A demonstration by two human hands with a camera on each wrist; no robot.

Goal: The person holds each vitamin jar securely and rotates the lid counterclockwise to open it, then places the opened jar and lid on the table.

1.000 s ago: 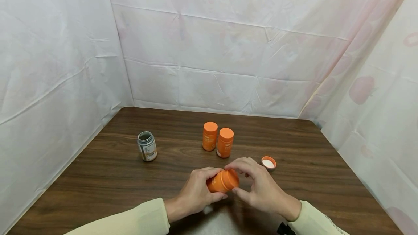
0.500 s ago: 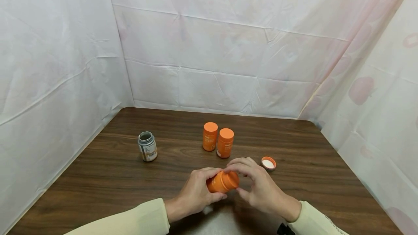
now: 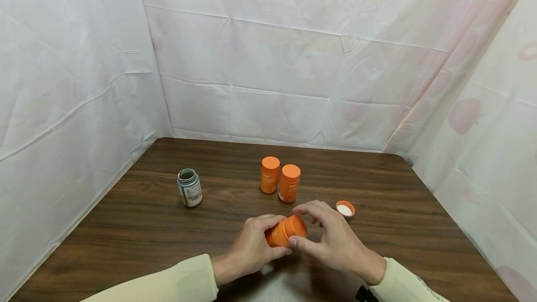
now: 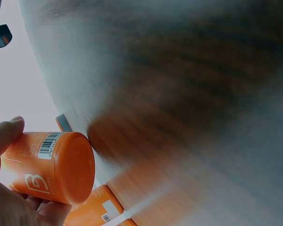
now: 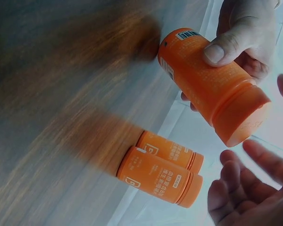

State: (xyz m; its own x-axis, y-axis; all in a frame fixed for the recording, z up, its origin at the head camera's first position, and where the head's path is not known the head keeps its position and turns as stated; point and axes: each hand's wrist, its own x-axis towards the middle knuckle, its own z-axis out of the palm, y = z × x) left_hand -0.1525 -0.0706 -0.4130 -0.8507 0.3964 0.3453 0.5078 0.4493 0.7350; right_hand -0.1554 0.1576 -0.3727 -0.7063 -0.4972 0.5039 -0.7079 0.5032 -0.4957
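Observation:
My left hand (image 3: 251, 246) grips an orange pill bottle (image 3: 276, 236) round its body, thumb on the near side, and tilts it toward the right. An orange screw cap (image 3: 299, 225) sits on the bottle's right end. Around that cap stand the spread fingers of my right hand (image 3: 337, 241). In the right wrist view a gap shows between its thumb and the cap, while a fingertip (image 5: 251, 146) lies right at the cap's edge. The left wrist view shows the bottle's base (image 4: 76, 168) and barcode.
Two capped orange bottles, one (image 3: 269, 176) slightly behind the other (image 3: 289, 185), stand upright beyond my hands. To the left is an uncapped grey jar (image 3: 190, 192). An upturned cap (image 3: 345, 209) with a white inside lies right of my right hand. Pale curtains (image 3: 268, 73) surround the brown table (image 3: 138, 227).
My right fingers have lifted off the cap's top, and the right thumb has moved left across its near side. My left hand and the bottle's body have hardly moved.

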